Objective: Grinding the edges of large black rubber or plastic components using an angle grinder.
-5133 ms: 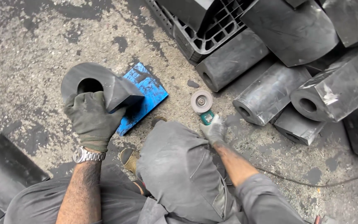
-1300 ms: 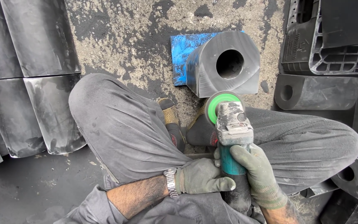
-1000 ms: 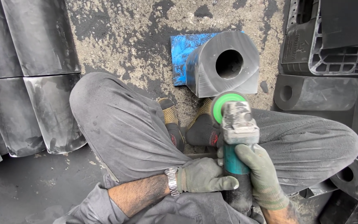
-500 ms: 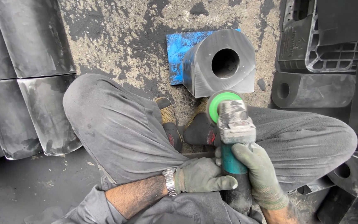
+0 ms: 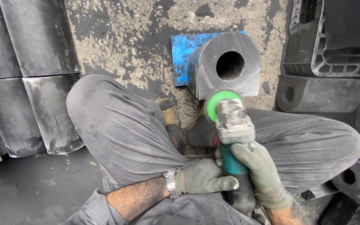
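Little had shifted since half a second before: the view had tipped slightly, and both gloved hands kept their places on the dusty angle grinder with a teal body and green disc guard (image 5: 229, 125). The right hand (image 5: 260, 173), in a worn grey-green knit glove, had its grip clamped around the teal barrel. The left hand (image 5: 203, 178), gloved alike with a metal wristwatch (image 5: 171, 183) at the wrist, had its fingers closed against the barrel's lower part from the side. Just beyond the guard, near but apart from it, stood the grey arch-shaped rubber block with a round hole (image 5: 226, 66), smooth-faced, resting partly on a scuffed blue flat sheet (image 5: 184, 52) on the rough, stained concrete floor (image 5: 126, 37). Crossed legs in dusty grey trousers (image 5: 121, 133) lay beneath the tool.
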